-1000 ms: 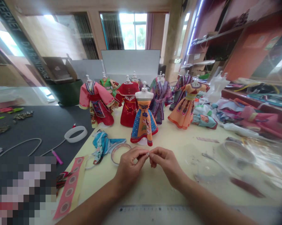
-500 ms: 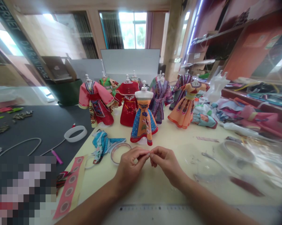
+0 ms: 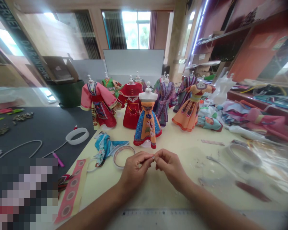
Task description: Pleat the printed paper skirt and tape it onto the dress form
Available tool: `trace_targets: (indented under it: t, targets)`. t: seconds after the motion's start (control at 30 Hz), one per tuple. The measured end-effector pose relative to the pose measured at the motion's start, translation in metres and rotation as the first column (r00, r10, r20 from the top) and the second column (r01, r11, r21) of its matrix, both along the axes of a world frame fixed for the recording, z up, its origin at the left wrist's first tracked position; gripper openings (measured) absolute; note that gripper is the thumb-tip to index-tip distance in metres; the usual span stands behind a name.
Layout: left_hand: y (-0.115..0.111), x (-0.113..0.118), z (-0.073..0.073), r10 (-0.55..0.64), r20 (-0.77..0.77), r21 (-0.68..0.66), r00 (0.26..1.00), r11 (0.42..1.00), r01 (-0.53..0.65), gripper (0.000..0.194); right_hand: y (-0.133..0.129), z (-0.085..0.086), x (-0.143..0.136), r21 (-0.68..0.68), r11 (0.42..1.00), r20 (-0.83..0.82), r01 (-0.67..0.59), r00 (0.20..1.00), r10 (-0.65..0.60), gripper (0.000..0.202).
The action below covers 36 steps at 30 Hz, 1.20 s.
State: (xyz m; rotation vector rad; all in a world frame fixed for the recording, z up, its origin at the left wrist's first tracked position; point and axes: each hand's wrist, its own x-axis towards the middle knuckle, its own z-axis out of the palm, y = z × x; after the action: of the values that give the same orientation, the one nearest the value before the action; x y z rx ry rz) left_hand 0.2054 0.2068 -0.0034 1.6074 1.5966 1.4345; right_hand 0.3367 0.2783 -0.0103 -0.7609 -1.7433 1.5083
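Note:
Fingertip to fingertip, my left hand (image 3: 137, 164) and my right hand (image 3: 167, 163) meet over the pale tabletop (image 3: 158, 198). Both are closed in a pinch on a tiny whitish piece (image 3: 153, 157), too small to name. Just beyond them stands a small white mannequin in an orange and blue dress (image 3: 147, 126) with a red hem. A roll of tape (image 3: 117, 156) lies flat beside my left hand. Further left is a crumpled blue patterned cloth (image 3: 104, 147).
Several dressed mannequins, one in a red dress (image 3: 131, 108), stand behind. A pink strip with circles (image 3: 73, 183) lies at left, a ruler (image 3: 182, 213) along the near edge. At right are tweezers (image 3: 218, 161), another tape roll (image 3: 244, 155) and heaped fabric (image 3: 263, 121).
My hands stay pinched together in nearly the same place. The tiny whitish piece shows slightly more between the fingertips. The view has shifted very slightly.

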Motion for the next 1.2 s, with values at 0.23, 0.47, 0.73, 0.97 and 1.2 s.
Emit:
trace_targets:
  t: [0.23, 0.47, 0.73, 0.97, 1.2]
  targets:
    - [0.000, 0.003, 0.006, 0.020, 0.118, -0.052, 0.993, 0.999, -0.014, 0.015, -0.001, 0.001, 0.001, -0.058, 0.998, -0.005, -0.005, 1.000, 0.004, 0.015]
    - [0.000, 0.003, 0.012, 0.077, 0.288, -0.242, 0.955, 0.970, -0.005, 0.015, -0.001, 0.003, 0.000, -0.070, 0.998, -0.028, -0.010, 1.000, 0.008, 0.012]
    - [0.002, -0.001, 0.006, 0.067, 0.513, -0.268, 0.856, 0.960, 0.085, 0.019, -0.001, 0.002, 0.000, -0.076, 0.997, -0.039, -0.029, 0.999, 0.026, 0.013]
    - [0.000, 0.000, 0.010, 0.089, 0.630, -0.259, 0.771, 0.961, 0.101, 0.016, 0.001, -0.001, 0.002, -0.073, 0.996, -0.038, -0.048, 0.998, 0.045, 0.014]
    - [-0.001, -0.001, 0.013, 0.151, 0.474, -0.269, 0.867, 0.963, -0.020, 0.015, -0.001, 0.004, 0.001, -0.088, 0.995, -0.068, -0.046, 0.997, 0.041, 0.016]
